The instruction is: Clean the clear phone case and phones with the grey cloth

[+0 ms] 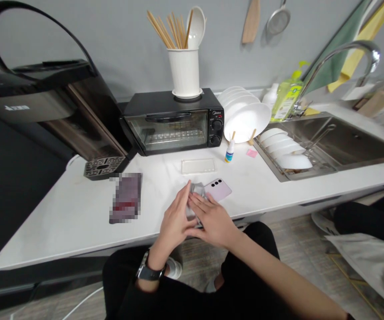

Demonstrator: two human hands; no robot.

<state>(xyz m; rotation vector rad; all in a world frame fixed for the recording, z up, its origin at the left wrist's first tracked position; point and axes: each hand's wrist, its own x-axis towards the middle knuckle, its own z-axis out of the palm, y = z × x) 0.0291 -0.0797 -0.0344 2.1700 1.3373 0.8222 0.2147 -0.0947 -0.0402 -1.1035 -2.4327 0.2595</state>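
A grey cloth [198,187] lies bunched on the white counter near its front edge, mostly covered by my hands. My left hand [176,218] holds it from the left side, fingers long and close together. From the right, my right hand [214,221] presses over it and grips it, with the thumb toward my left hand. Touching or very near the right fingers is a lavender phone [219,190], camera side up. A clear phone case [198,166] lies flat behind the cloth. Farther back stands a small white spray bottle [229,152] beside a pink square [252,153].
A blurred-out dark purple item [127,195] lies left on the counter. Behind stand a black drink dispenser [88,111], a toaster oven [175,124] carrying a utensil holder [185,73], and white plates [245,120]. The sink [355,138] is right. Another person's leg [368,222] shows lower right.
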